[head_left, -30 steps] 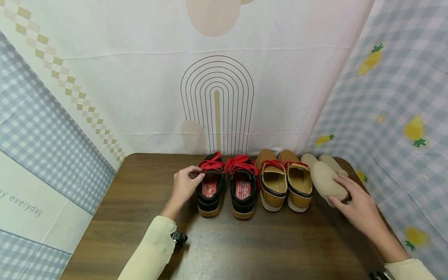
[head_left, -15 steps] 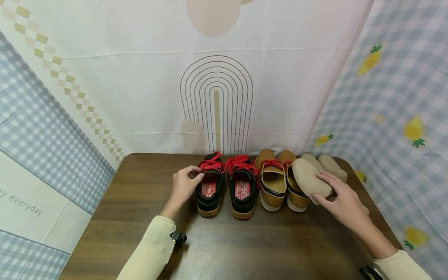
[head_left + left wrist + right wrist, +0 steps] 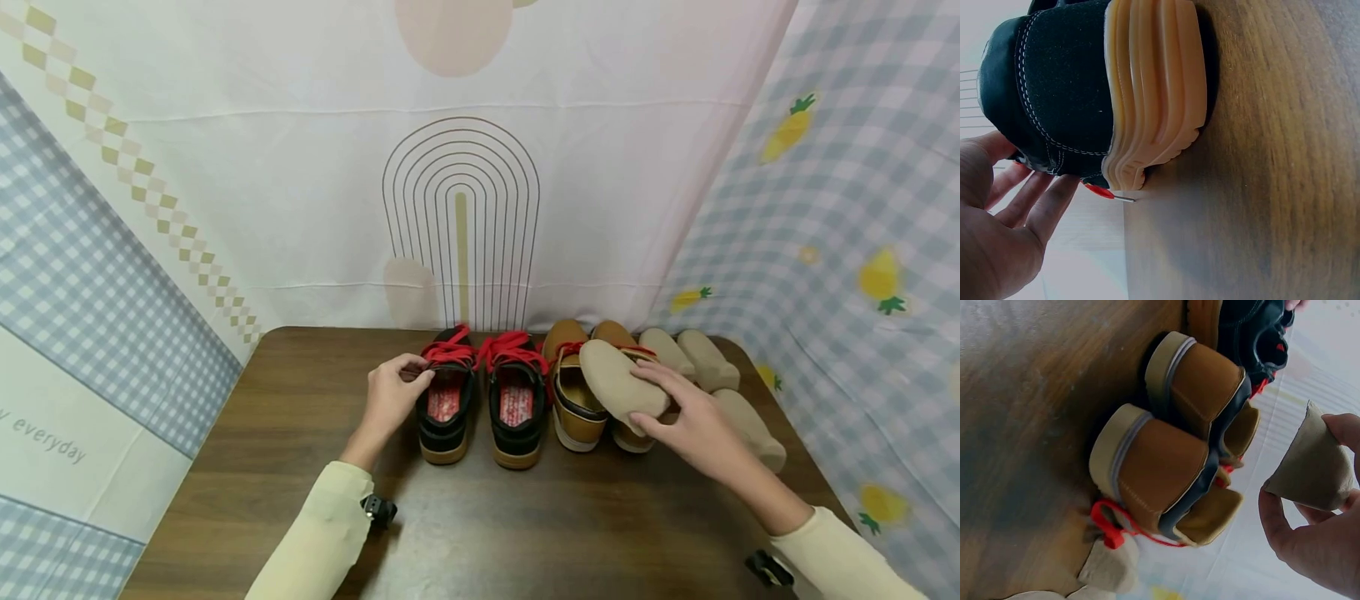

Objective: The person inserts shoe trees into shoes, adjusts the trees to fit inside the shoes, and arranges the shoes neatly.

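My left hand [image 3: 396, 392] pinches the side collar of the left black sneaker [image 3: 442, 435], which has red laces. In the left wrist view, thumb and fingers close on the opening of that dark shoe above its tan sole. Held in my right hand [image 3: 693, 414], between thumb and fingers, is a beige moulded shoe insert [image 3: 617, 379]. It is raised over the tan pair, overlapping the right tan shoe [image 3: 632, 439] and partly the left tan shoe [image 3: 577, 427]. The right wrist view shows the insert [image 3: 1315, 465] beside the tan shoes' openings.
The right black sneaker [image 3: 517, 442] stands between the gripped one and the tan pair. Three more beige inserts [image 3: 707, 358] lie on the right of the brown table [image 3: 480, 533]. A white printed cloth [image 3: 315, 208] hangs behind; a checked cloth [image 3: 832, 333] borders the right.
My right hand has carried the beige insert leftward, from beside the tan shoes to over them, uncovering an insert on the table. The left hand stays at the black sneaker.
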Motion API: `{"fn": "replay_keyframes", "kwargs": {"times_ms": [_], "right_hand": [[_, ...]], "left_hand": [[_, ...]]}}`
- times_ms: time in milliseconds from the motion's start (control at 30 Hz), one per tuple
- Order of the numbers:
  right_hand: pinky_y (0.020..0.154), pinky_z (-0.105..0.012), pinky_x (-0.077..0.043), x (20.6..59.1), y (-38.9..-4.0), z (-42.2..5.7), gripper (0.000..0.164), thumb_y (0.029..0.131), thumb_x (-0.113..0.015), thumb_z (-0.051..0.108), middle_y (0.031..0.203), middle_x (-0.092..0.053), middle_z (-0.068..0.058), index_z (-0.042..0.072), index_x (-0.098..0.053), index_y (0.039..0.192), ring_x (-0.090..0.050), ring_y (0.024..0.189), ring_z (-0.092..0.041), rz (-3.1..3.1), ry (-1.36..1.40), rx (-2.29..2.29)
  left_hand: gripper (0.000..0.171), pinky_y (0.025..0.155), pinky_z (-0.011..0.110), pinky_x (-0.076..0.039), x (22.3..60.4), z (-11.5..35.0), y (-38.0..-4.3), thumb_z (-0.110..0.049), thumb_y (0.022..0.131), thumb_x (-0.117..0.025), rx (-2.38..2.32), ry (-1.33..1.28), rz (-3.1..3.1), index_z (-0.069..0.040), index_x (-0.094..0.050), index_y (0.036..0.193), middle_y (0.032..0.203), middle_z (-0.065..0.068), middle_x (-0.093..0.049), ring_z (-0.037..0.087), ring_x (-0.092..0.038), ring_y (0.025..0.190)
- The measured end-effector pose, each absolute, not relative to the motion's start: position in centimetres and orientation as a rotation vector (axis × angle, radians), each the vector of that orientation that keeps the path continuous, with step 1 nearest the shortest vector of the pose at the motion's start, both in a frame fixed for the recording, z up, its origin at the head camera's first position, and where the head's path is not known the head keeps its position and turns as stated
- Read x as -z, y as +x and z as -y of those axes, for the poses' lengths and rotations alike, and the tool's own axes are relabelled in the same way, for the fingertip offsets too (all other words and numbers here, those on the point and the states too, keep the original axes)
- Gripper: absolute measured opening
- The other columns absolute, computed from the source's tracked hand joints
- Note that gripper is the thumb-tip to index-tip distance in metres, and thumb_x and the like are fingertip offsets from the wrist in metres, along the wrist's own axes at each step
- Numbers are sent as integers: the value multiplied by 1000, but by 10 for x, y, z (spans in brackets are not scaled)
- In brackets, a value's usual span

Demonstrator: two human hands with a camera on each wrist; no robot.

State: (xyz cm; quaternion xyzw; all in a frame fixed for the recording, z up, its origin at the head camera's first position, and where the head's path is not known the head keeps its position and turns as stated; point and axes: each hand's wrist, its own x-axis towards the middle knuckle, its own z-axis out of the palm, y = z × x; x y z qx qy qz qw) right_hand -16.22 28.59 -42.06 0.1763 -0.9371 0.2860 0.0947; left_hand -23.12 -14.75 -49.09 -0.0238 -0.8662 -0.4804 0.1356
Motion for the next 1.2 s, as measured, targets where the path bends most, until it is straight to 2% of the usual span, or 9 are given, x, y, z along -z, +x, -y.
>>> {"fn": "replay_keyframes", "kwargs": {"times_ms": [500, 1000, 1200], "right_hand": [[105, -60, -46, 419, -165, -243, 61, 90, -82, 26, 157, -50, -9, 19, -58, 145, -50, 141, -36, 2790, 663, -972], [107, -54, -48, 416, -175, -203, 60, 87, -85, 24, 153, -56, -5, 22, -61, 142, -53, 140, -30, 2817, 816, -984], [108, -54, -48, 415, -177, -192, 61, 86, -85, 25, 150, -58, -5, 21, -62, 142, -54, 139, -30, 2818, 881, -962]], "left_hand": [[12, 74, 36, -61, 490, 148, -231, -17, 91, -79, 1399, -60, 2522, -9, -77, 100, 96, 9, -78, 22, -76, 86], [12, 71, 28, -59, 488, 147, -232, -17, 90, -79, 1413, -55, 2517, -9, -78, 98, 95, 9, -79, 22, -76, 85], [11, 71, 29, -60, 488, 147, -231, -14, 89, -80, 1419, -55, 2513, -9, -78, 98, 94, 10, -78, 22, -76, 84]]}}
